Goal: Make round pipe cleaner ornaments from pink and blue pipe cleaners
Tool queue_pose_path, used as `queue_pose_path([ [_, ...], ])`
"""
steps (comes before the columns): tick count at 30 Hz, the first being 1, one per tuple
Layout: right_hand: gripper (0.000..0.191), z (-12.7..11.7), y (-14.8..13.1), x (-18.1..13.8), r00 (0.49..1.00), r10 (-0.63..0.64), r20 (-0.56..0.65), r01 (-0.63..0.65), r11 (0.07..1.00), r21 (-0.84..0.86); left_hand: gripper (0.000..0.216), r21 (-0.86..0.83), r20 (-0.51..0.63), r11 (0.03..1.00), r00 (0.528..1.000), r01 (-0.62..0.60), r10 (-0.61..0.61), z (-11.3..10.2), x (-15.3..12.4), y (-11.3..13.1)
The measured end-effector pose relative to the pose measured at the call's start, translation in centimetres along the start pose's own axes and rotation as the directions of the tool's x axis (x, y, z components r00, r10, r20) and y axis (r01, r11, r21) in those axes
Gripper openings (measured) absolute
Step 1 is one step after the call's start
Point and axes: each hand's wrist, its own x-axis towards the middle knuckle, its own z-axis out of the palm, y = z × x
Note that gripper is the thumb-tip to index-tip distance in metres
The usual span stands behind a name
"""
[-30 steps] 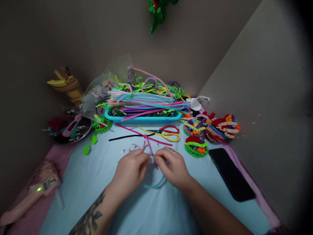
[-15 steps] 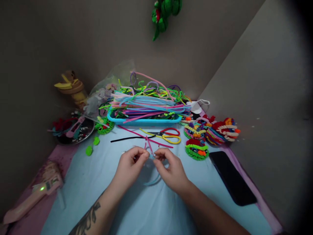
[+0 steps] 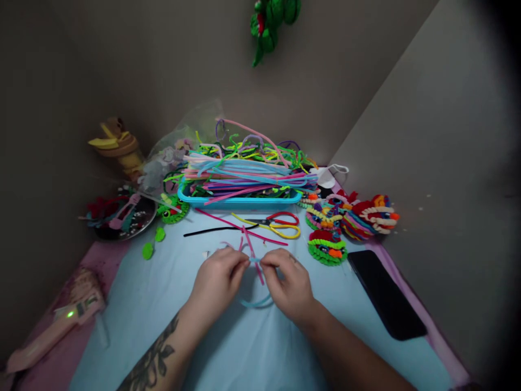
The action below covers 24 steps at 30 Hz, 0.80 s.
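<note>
Both hands meet above the middle of the cloth, each pinching a light blue pipe cleaner (image 3: 254,260). My left hand (image 3: 220,277) is closed on its left part, my right hand (image 3: 288,282) on its right part, with a short stretch showing between the fingertips. A blue curve (image 3: 257,302) hangs below, between the wrists. Crossing behind the short stretch is a pink pipe cleaner (image 3: 259,273). Just beyond the hands lie a longer magenta pipe cleaner (image 3: 268,238), a black one (image 3: 207,232), and scissors (image 3: 280,225) with one red and one yellow handle.
A blue tray (image 3: 244,204) heaped with coloured pipe cleaners stands at the back. Several finished fuzzy figures (image 3: 326,248) sit to the right, near a black phone (image 3: 386,293). At left are a metal bowl (image 3: 142,222), a pink glue gun (image 3: 61,328) and green pieces (image 3: 147,250).
The fingertips have drawn slightly apart, and more of the light blue pipe cleaner shows between them. The pink one's lower end now shows below it.
</note>
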Motion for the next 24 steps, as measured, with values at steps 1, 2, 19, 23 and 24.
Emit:
queue_pose_path([
  [1,0.013,-0.1,0.1,0.2,0.998,0.052,-0.026,-0.052,0.999,-0.001,0.019,0.027,0.044,0.999,0.998,-0.035,0.034,-0.2,0.0,0.0],
  [2,0.011,-0.2,0.3,0.3,0.992,0.116,-0.041,-0.116,0.993,0.01,0.019,0.03,0.093,0.998,0.994,-0.062,0.059,-0.4,0.0,0.0],
  [19,0.009,0.7,-0.6,0.2,0.949,0.292,0.118,-0.302,0.95,0.075,0.021,-0.218,-0.09,0.97,0.988,0.103,-0.125,0.0,0.2,0.4],
  [23,0.011,0.5,-0.5,0.7,0.896,0.419,0.151,-0.44,0.883,0.163,0.019,-0.317,-0.06,0.933,0.978,0.17,-0.199,0.1,0.4,0.3],
  [24,0.015,0.3,-0.4,0.9,0.882,0.452,0.135,-0.47,0.864,0.181,0.021,-0.354,-0.064,0.913,0.968,0.205,-0.242,0.1,0.4,0.3],
])
